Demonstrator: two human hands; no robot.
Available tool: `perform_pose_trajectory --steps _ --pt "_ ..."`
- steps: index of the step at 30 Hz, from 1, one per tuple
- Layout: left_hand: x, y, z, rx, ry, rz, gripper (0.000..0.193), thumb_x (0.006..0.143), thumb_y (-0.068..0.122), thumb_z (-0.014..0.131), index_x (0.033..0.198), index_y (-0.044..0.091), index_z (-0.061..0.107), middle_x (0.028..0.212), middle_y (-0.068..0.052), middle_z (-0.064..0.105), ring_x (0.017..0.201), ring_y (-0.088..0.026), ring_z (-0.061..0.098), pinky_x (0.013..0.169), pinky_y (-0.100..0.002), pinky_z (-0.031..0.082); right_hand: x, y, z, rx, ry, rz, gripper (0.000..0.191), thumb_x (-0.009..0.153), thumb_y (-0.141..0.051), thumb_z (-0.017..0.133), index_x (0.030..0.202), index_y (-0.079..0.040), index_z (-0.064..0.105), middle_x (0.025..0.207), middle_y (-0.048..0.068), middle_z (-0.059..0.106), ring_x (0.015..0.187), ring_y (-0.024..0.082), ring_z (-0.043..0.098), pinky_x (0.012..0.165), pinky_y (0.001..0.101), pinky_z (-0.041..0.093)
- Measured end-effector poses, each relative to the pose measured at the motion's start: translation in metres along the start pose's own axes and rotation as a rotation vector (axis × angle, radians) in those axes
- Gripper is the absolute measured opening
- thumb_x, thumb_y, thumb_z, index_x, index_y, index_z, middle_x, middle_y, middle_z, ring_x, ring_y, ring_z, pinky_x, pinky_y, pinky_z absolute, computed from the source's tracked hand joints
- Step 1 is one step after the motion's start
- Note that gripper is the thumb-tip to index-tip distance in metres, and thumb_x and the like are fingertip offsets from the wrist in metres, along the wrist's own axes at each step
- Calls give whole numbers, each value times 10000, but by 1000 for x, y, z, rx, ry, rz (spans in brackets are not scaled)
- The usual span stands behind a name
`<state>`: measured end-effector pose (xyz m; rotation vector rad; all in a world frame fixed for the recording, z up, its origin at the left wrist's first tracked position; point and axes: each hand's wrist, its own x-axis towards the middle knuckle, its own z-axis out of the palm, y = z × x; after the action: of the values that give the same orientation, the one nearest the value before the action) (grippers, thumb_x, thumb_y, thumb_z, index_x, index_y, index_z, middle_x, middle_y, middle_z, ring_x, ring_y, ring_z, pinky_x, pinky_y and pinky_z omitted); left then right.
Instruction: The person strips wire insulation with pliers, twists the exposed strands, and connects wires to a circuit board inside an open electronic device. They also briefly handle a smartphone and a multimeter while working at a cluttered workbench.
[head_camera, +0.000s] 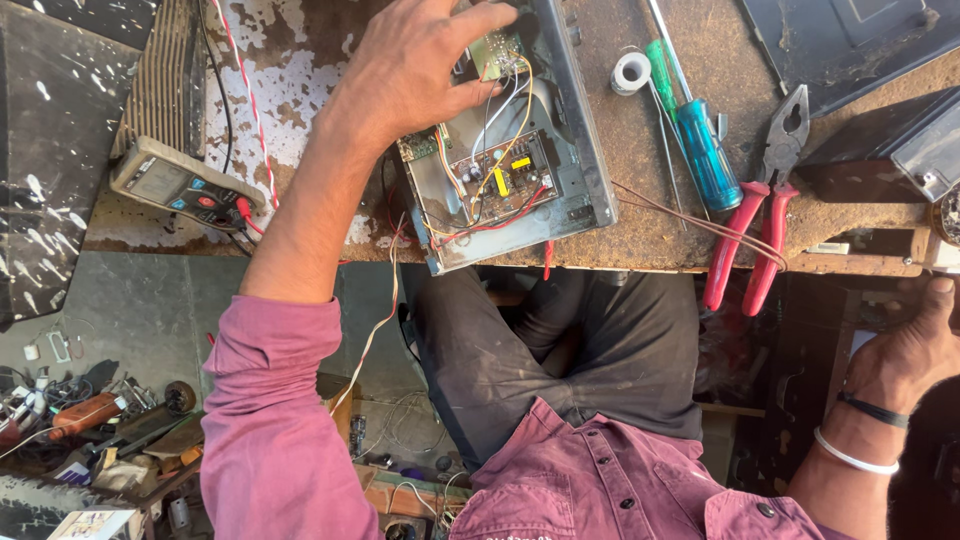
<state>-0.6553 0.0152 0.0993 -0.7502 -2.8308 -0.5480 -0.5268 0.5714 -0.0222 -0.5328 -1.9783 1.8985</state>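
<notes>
My left hand (410, 70) reaches into an open grey metal case (592, 170) on the workbench. Its fingers and thumb pinch a small green circuit board (497, 52) at the case's far end. Coloured wires run from that board to a larger circuit board (500, 178) with yellow parts, fixed in the case. My right hand (905, 355) is at the right edge of view, below the bench edge, with its thumb pointing up and two bands on the wrist. Its fingers are out of sight.
A multimeter (175, 185) with red and black leads lies at the left. Right of the case lie a white roll (631, 72), a blue-handled screwdriver (705, 155) and red-handled pliers (760, 220) overhanging the worn bench (650, 235). Dark boxes (880, 150) stand far right. Tools litter the floor (90, 430).
</notes>
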Motion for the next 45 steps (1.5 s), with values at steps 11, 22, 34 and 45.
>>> perform_pose_trajectory --steps 11,22,34,45 --pt "3 -1 0 10 -50 -31 602 869 324 910 1385 140 660 1215 -151 660 1141 -370 617 943 -494 487 1 -1 3 52 -3 0 273 1127 -178 715 1329 -1 665 1160 68 710 989 149 660 815 270 488" --pt "2 -1 -1 2 -41 -27 650 861 318 912 1407 115 624 1254 -169 654 1164 -385 609 945 -503 484 1 -2 4 34 -28 -24 231 1136 -171 710 1278 4 662 1083 71 707 967 150 658 810 268 485" --pt "4 -1 2 2 -51 -31 607 848 326 912 1363 109 675 1232 -152 657 1142 -370 612 940 -495 486 0 -2 -1 42 -64 -51 242 1097 -207 722 1167 9 640 985 51 648 908 136 629 777 247 467" --pt "-14 19 -27 -91 -9 -130 930 767 264 939 1545 99 457 1492 -155 487 1375 -367 476 1081 -482 440 0 -10 3 130 -32 34 235 1162 -159 766 1259 18 645 1036 70 694 918 157 667 766 262 539"
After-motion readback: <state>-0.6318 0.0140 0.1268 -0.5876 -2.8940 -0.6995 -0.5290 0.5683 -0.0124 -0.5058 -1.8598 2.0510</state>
